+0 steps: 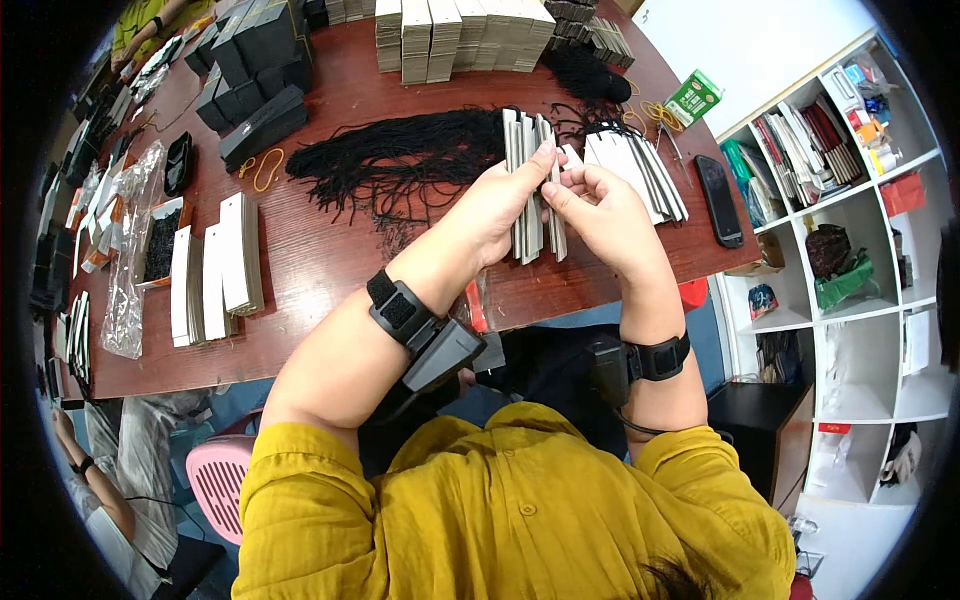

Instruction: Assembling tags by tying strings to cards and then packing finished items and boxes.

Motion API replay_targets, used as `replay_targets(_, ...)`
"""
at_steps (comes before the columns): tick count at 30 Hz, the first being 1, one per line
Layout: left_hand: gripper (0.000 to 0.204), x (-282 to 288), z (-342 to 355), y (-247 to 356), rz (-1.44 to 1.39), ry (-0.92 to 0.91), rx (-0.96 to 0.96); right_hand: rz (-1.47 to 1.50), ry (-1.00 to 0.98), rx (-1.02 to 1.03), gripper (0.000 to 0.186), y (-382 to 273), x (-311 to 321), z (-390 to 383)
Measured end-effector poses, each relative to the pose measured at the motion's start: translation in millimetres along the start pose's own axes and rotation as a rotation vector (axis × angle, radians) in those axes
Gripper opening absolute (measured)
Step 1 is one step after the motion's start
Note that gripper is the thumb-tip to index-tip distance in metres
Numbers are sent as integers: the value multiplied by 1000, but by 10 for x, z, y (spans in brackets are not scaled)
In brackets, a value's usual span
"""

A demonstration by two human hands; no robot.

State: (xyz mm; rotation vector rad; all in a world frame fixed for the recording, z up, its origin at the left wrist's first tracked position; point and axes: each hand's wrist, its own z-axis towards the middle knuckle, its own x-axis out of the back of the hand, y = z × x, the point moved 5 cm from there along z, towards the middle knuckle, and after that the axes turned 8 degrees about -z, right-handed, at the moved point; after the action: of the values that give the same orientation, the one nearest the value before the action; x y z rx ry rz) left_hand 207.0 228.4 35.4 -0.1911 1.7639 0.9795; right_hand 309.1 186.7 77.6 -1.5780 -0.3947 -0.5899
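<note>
My left hand (pixel 497 205) is wrapped round a bunch of narrow pale hang tags (pixel 525 240), held on edge above the table's near side. The thumb presses along the top of the bunch. My right hand (pixel 600 205) is closed at the bunch's right side, thumb and fingers pinching at a tag there; the exact grip is partly hidden by the fingers. Left of the bunch lies a long bundle of black strings (pixel 400 150), its loose ends spread on the wood. Beyond my right hand, a fanned pile of white tags (pixel 640 175) rests near the table's right edge.
Stacks of pale tags (pixel 460 40) stand at the back of the reddish table (pixel 330 270); more white tag stacks (pixel 235 255) and black blocks (pixel 260 60) are left. A phone (pixel 717 200), scissors (pixel 672 140) and green box (pixel 693 97) lie right. Shelves (pixel 850 320) stand beyond.
</note>
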Motion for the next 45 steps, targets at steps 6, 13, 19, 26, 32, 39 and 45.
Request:
replay_targets(6, 49, -34, -25, 20, 80, -39, 9, 28, 93, 56, 30, 8, 38, 10)
replay_targets(13, 45, -49, -35, 115, 26, 106, -106, -1028, 520, 41, 42, 108, 651, 121)
replay_targets(19, 29, 6, -55, 159, -23, 161, -130, -945, 411, -109, 41, 206, 683, 249)
replay_targets(26, 15, 18, -50, 123, 22, 166, -108, -950, 365, -150, 44, 113, 508, 212)
replay_targets(32, 15, 17, -51, 124, 26, 146, -117, -1083, 268, -144, 43, 154, 331, 215)
replay_targets(39, 15, 24, -48, 112, 37, 132, -109, -824, 408, -57, 31, 271, 502, 197)
replay_targets(45, 22, -30, -46, 72, 55, 103, -95, 375, -56, -40, 21, 118, 86, 139)
